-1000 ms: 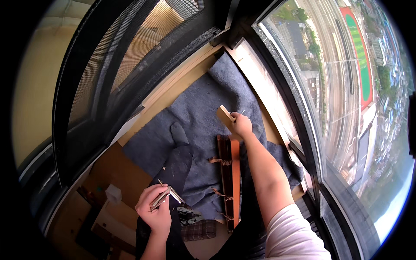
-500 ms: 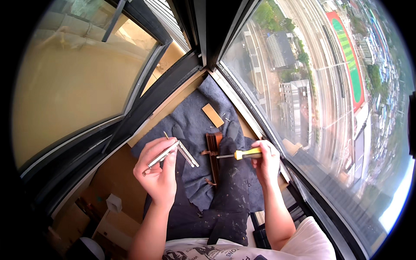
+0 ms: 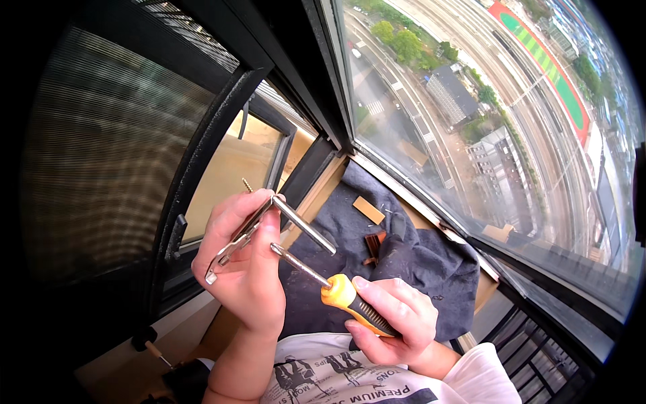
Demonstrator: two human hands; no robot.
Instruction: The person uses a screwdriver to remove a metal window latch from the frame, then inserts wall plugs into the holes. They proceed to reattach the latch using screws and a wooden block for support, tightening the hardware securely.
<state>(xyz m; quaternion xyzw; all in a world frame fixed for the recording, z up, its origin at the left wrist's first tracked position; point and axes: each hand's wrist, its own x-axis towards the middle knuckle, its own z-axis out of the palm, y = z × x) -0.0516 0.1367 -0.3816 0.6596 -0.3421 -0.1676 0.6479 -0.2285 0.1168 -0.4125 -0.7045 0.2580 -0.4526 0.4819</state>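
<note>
My left hand (image 3: 259,283) is raised, fingers closed on a shiny metal bracket of two thin arms joined at an angle (image 3: 306,225). A screw (image 3: 247,184) sticks up from between the same fingers. My right hand (image 3: 400,320) is wrapped round the yellow and black handle of a screwdriver (image 3: 342,295). The screwdriver's tip points up and left, close to the bracket and my left thumb; whether it touches cannot be told. Beneath, a reddish-brown slotted piece (image 3: 375,244) lies on a dark grey cloth (image 3: 437,256), partly hidden by my leg.
A tan rectangular block (image 3: 368,210) lies on the cloth, with a few small screws (image 3: 385,207) beside it. A large window (image 3: 471,168) slopes along the right, above a street far below. A dark framed screen panel (image 3: 114,168) stands close on the left.
The screwdriver in my right hand has moved left and closer, its tip now near the bracket and angled upward. My view has tilted; the screen panel now fills the left.
</note>
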